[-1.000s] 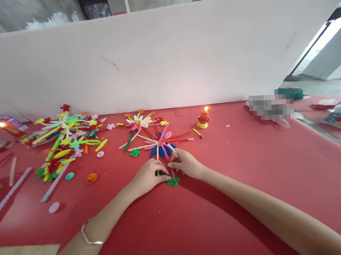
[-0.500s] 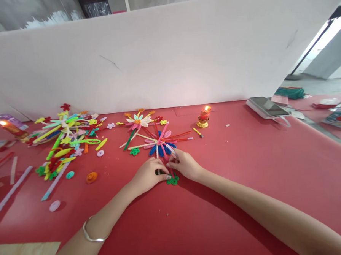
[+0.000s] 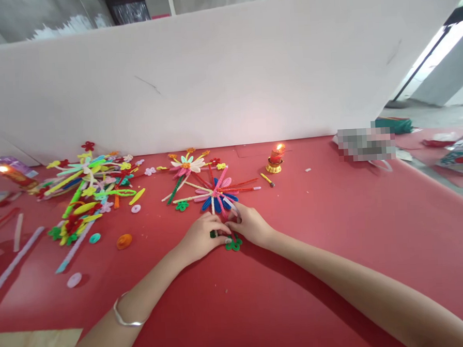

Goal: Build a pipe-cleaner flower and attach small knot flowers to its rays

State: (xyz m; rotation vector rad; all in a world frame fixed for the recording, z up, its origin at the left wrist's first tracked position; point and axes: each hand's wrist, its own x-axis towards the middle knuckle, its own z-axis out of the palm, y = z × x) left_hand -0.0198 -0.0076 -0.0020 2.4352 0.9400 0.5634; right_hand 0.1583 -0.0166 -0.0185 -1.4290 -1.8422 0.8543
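A pipe-cleaner star (image 3: pixel 217 191) with blue loops and pink, red and cream spokes lies flat on the red tabletop. My left hand (image 3: pixel 204 237) pinches at a small green pipe-cleaner flower (image 3: pixel 234 244), its thumb on the petals at the star's near end. Close against it, my right hand (image 3: pixel 252 225) is closed on a pink pipe-cleaner stem (image 3: pixel 225 213) that runs towards the green flower. The fingertips of both hands almost meet and partly hide the join. Another green flower (image 3: pixel 182 206) rests at the star's left.
A lit red candle (image 3: pixel 277 155) in a gold holder stands behind on the right, with a yellow pencil stub (image 3: pixel 267 180) nearby. Another lit candle (image 3: pixel 18 178) leans at far left. Colourful pipe-cleaner flowers (image 3: pixel 86 171) are heaped on the left. A white board (image 3: pixel 211 81) rises behind.
My hands keep nearly the same place and grip. The whole view has shifted very slightly; nothing has been let go or taken up.
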